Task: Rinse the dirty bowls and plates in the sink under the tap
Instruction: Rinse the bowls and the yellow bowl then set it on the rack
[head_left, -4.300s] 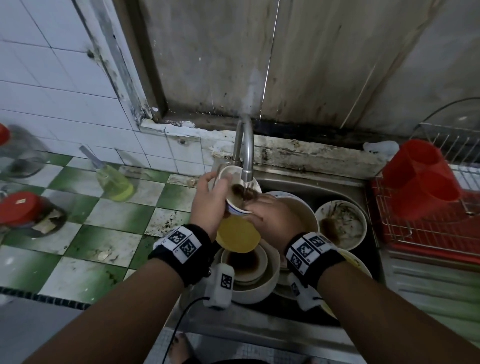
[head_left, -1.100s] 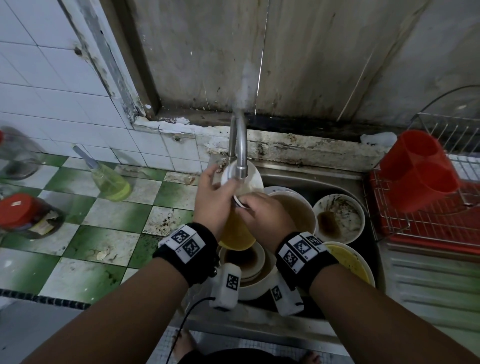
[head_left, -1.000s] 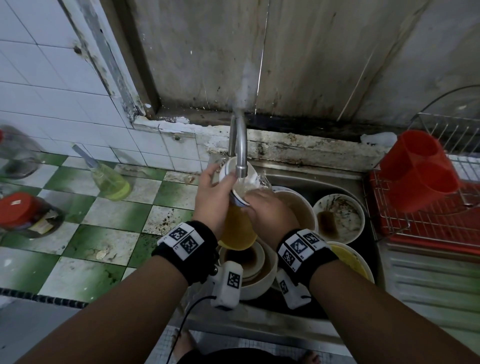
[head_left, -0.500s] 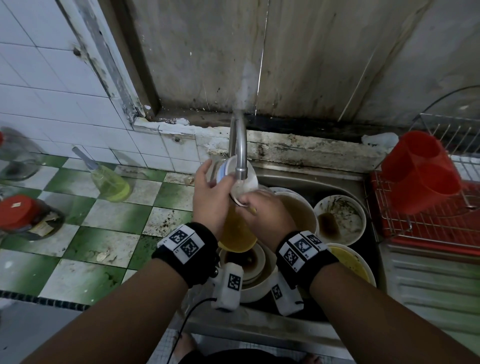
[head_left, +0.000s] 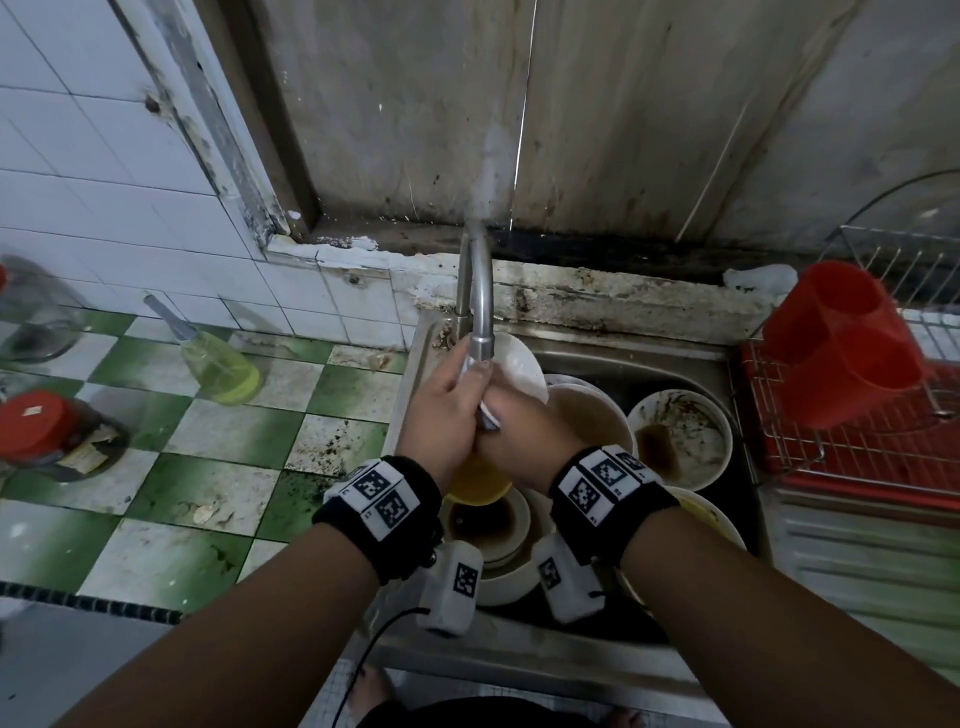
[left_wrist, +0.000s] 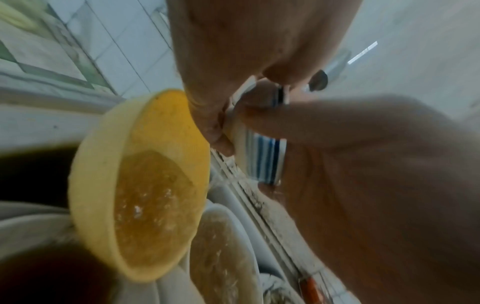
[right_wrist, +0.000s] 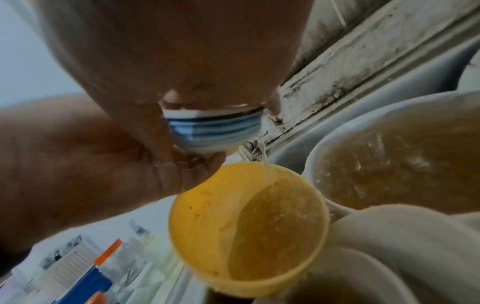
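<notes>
While both hands (head_left: 483, 415) gripping striped bowl (right_wrist: 213, 131) under tap (head_left: 480, 312): yellow bowl (right_wrist: 246, 226) just below, dirty bowls (head_left: 680, 441) nr.

you wear black wristbands (head_left: 382, 514) with white square-code patches, small white cameras (head_left: 453, 590) beneath, one trailing a black cable (head_left: 363, 654).

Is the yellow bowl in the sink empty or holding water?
Holding water: the yellow bowl is partly filled with murky liquid, and a thin stream drips into it.

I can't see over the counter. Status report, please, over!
Both hands, left and right, grip the striped bowl under the tap. Runoff drops into the yellow bowl. More dirty bowls wait below; nothing in the way.
</notes>
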